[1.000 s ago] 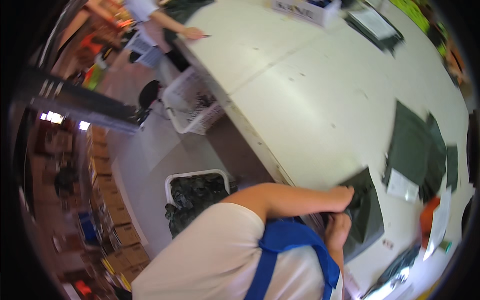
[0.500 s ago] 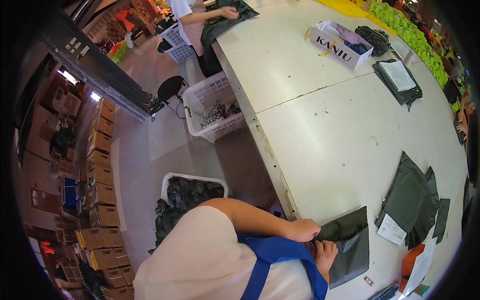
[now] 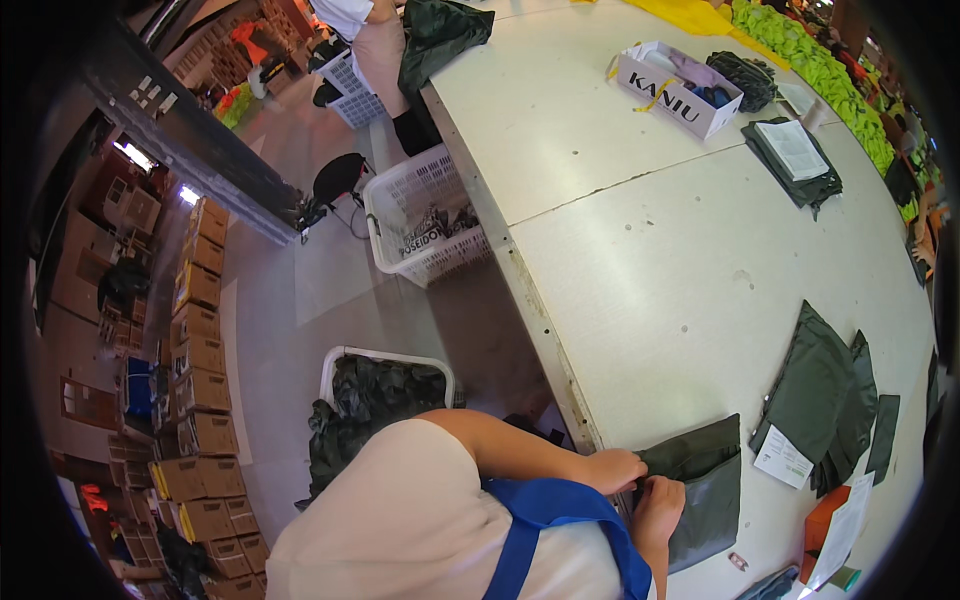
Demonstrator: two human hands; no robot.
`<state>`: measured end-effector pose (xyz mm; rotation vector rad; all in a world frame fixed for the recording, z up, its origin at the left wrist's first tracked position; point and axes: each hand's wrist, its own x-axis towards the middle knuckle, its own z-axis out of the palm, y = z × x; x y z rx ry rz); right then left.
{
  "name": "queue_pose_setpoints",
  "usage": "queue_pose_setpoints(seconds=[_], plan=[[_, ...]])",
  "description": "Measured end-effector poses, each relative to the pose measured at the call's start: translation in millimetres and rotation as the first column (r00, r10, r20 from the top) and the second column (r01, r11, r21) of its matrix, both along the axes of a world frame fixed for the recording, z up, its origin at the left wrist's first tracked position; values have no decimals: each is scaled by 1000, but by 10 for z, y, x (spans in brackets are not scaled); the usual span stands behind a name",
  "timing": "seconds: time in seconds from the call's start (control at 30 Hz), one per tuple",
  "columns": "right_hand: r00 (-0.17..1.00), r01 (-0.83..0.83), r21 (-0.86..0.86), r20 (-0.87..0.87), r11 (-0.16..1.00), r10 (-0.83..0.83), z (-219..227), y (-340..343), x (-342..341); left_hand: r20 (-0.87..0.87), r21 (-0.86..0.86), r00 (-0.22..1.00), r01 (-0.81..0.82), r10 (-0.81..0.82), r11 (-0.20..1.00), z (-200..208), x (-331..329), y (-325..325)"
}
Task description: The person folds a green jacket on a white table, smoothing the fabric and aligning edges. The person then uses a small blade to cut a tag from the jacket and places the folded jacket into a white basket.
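Observation:
A folded dark green fabric piece point(image 3: 705, 500), smooth with a slight sheen, lies at the table's near edge. My left hand point(image 3: 615, 470) is closed at its left edge, the fingers pinched together on the cloth. Just below, my right hand point(image 3: 660, 508) is closed too, its fingers bent against the same edge. What exactly sits between the fingertips is partly hidden by the hands. More dark green cut pieces point(image 3: 812, 390) with a white paper slip point(image 3: 782, 458) lie to the right.
The pale table point(image 3: 640, 290) has a worn left edge. A small clip-like item point(image 3: 738, 561) lies near my right hand. A white box point(image 3: 680, 90) stands far off. Left on the floor are a basket of dark cloth point(image 3: 385, 385) and a white basket point(image 3: 430, 265). A co-worker point(image 3: 375, 55) stands beyond.
My right hand has risen slightly toward my left hand along the cloth's edge, its fingers now more curled. The co-worker and their dark cloth have shifted left.

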<state>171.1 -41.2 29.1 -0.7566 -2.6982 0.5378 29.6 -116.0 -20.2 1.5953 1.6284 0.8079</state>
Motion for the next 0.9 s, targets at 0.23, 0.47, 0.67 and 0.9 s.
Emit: queue_pose_setpoints(seconds=[0.23,0.47,0.67,0.9], plan=[[993,119,8,-25,993,-119,58,92,-119,111,285,979,-196,171,938,-242,176,294],[964,263,122,-62,957,-257,-2,270,-50,38,268,999,0,-10,963,-454,274,549],[930,360,72,-108,930,-352,-5,637,15,-139,264,990,64,-28,963,117,27,179],[914,397,1,-94,918,-395,-63,583,-147,-151,2,986,75,-73,997,209,-94,-111]])
